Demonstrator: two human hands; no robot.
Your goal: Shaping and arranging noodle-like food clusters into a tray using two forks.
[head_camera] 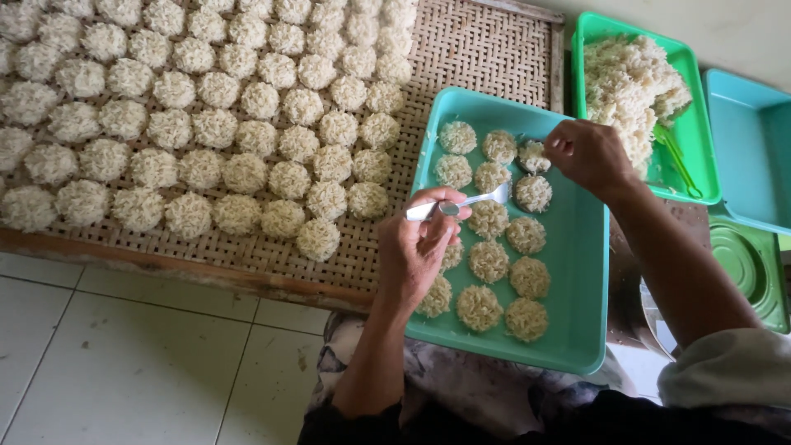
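Head view: woven mat (461, 49) on white tile floor (124, 354); left fingers (437, 210) pinch spoon (470, 200), right fingers (564, 147) pinched together.

Colour key. Teal tray (577, 272) at centre, holding pale cream rice rounds (479, 307). At ten o'clock, tan woven mat (486, 49) in basket-weave pattern, set with matching cream rounds (216, 128). At one o'clock, bright green tray (700, 99) heaped with off-white rice (630, 78). At three o'clock, light blue tray (754, 148); below it, dark green lid (746, 268). Silver spoon (461, 203). White floor tiles (124, 363) at seven o'clock.
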